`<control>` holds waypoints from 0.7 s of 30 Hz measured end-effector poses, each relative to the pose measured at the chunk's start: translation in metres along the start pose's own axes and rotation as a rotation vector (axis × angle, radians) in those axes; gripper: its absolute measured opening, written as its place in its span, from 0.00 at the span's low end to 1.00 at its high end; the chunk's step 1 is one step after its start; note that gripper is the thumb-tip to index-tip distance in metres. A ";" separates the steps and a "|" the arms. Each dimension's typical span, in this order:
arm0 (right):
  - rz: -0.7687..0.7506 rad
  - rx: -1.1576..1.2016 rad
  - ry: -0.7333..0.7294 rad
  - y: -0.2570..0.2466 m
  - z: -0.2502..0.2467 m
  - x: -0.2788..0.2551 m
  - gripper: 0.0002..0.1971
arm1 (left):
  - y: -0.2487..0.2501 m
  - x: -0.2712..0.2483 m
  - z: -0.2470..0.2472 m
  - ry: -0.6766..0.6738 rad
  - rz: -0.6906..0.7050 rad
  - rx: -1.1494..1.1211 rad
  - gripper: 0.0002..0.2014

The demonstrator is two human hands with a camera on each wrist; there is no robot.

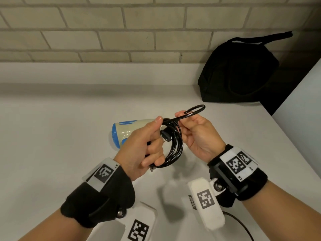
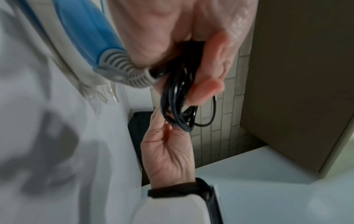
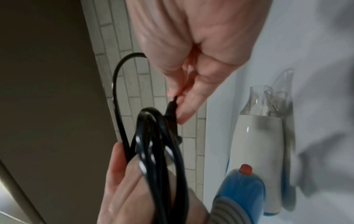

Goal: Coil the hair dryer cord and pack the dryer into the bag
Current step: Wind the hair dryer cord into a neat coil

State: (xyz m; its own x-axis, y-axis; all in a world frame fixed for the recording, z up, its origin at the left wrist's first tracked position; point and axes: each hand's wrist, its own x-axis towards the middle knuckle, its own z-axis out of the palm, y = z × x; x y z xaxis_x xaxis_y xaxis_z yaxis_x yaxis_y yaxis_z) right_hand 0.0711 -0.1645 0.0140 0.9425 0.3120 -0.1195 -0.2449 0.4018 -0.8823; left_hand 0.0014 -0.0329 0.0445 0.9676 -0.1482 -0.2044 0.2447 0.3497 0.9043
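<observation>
My right hand [image 1: 196,134] pinches the last loose loop of the cord [image 1: 173,146] while my left hand [image 1: 147,146] is closed around the gathered coil and the dryer [image 1: 125,131] handle, held just above the counter [image 1: 52,136]. The cord looks springy and slick, so I judge the bundle best gripped across all its loops; the bag [image 1: 238,73] sits well apart, back right.
</observation>
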 end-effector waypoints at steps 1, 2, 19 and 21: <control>0.017 0.018 -0.029 0.000 -0.001 -0.002 0.10 | 0.000 -0.001 0.000 -0.007 0.006 0.033 0.21; 0.030 0.037 -0.059 0.002 -0.003 -0.003 0.10 | -0.001 -0.003 0.000 -0.015 0.016 0.074 0.21; 0.179 0.082 -0.236 0.012 0.005 -0.011 0.08 | -0.002 -0.009 0.004 0.152 0.162 0.362 0.11; 0.229 0.032 -0.336 0.012 0.005 -0.015 0.05 | -0.003 -0.008 0.002 0.197 0.185 0.382 0.14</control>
State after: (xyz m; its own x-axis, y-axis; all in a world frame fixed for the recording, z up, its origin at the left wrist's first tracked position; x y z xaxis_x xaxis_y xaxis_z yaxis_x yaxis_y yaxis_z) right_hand 0.0524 -0.1599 0.0076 0.7371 0.6586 -0.1515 -0.4521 0.3139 -0.8349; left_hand -0.0068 -0.0353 0.0439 0.9953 0.0755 -0.0604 0.0618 -0.0173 0.9979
